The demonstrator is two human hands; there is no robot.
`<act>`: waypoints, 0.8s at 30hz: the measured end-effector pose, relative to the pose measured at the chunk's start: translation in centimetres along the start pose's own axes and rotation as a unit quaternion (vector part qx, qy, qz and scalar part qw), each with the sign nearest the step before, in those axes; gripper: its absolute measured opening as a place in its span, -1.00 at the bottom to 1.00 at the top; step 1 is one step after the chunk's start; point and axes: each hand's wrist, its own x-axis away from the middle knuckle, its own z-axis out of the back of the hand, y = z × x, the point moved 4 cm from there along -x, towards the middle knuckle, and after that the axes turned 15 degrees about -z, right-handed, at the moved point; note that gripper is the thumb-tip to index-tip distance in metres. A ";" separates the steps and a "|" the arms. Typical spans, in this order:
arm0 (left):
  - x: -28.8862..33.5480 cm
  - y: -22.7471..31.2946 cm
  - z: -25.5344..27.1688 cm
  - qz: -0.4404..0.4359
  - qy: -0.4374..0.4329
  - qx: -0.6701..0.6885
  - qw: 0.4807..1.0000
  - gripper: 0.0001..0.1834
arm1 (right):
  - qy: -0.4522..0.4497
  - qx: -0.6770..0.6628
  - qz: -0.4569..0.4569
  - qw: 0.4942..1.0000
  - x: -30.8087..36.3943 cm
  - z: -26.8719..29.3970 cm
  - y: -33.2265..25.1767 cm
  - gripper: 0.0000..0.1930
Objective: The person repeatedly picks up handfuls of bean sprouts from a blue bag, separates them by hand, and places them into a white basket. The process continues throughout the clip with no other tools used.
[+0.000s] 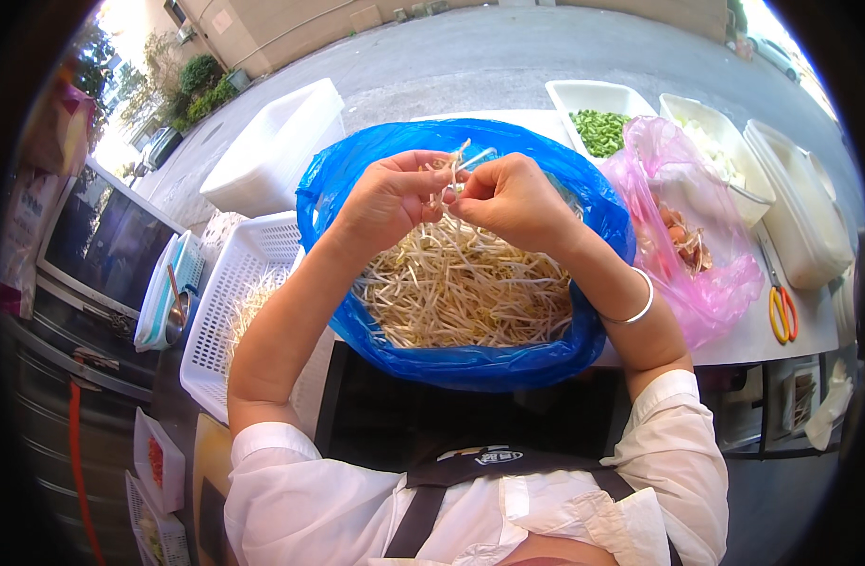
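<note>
Both my hands are raised over a blue plastic bag (451,368) that lies wide open on the table. Inside it is a big heap of pale bean sprouts (470,283). My left hand (395,193) holds a few sprouts between thumb and fingers. Close beside it, my right hand (513,200) pinches at the same small bunch of sprouts (458,170). A bracelet circles my right wrist. Left of the bag, a white perforated basket (206,340) has some sprouts in it, partly hidden by my left forearm.
A pink plastic bag (678,198) with brownish shallot-like pieces lies right, near scissors (781,314) with orange-yellow handles. Behind it are white tubs, one holding chopped green vegetables (598,132). Stacked white bins (277,141) stand at the far left. A dark cabinet (102,236) is at the left.
</note>
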 end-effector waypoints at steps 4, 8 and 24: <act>-0.2 -0.7 -0.2 0.003 -0.014 -0.020 1.000 -0.82 | -0.005 0.034 0.015 0.999 0.2 0.5 -0.5 -0.74; -0.2 0.0 1.0 0.001 -0.002 -0.021 1.000 -0.82 | 0.140 -0.005 -0.015 0.990 -0.1 2.5 -0.4 -0.74; -1.1 -1.3 -1.3 -0.077 0.060 0.116 0.988 -0.87 | 0.068 -0.034 0.096 0.992 0.4 0.5 -0.7 -0.87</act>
